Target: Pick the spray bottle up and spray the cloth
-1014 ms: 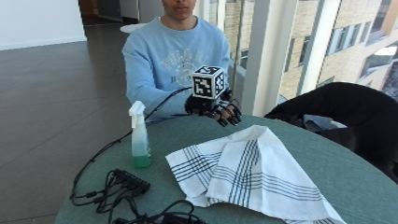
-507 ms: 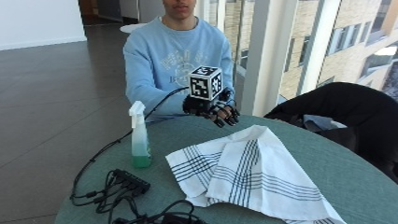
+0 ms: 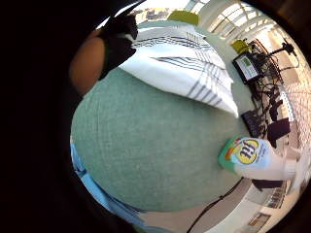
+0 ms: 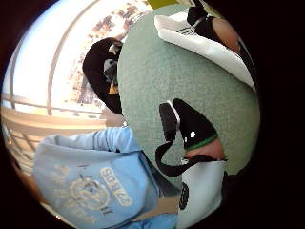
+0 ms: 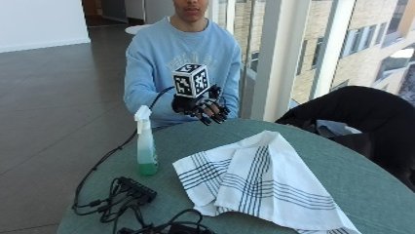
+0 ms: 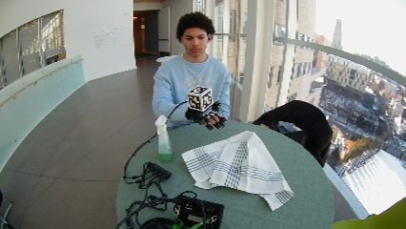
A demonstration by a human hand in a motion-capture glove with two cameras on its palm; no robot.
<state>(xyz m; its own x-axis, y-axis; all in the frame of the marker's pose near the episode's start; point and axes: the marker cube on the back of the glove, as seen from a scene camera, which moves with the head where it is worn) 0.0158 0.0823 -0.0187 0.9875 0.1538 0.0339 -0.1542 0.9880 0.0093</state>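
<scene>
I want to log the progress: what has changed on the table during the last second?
Very little. The gloved hand hangs above the table's far edge, holding nothing; over the second it drifted slightly toward the bottle, which it has not touched. The bottle stands upright where it was, and the cloth lies spread as before.

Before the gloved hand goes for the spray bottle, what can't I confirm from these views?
- Spray bottle: nozzle direction too small to tell in the outside view; the palm view's edge cuts off its head.
- Cloth: far corner cut by the outside view's edge; folds hide the table beneath.
- Gloved right hand: palm hidden, turned down.
</scene>
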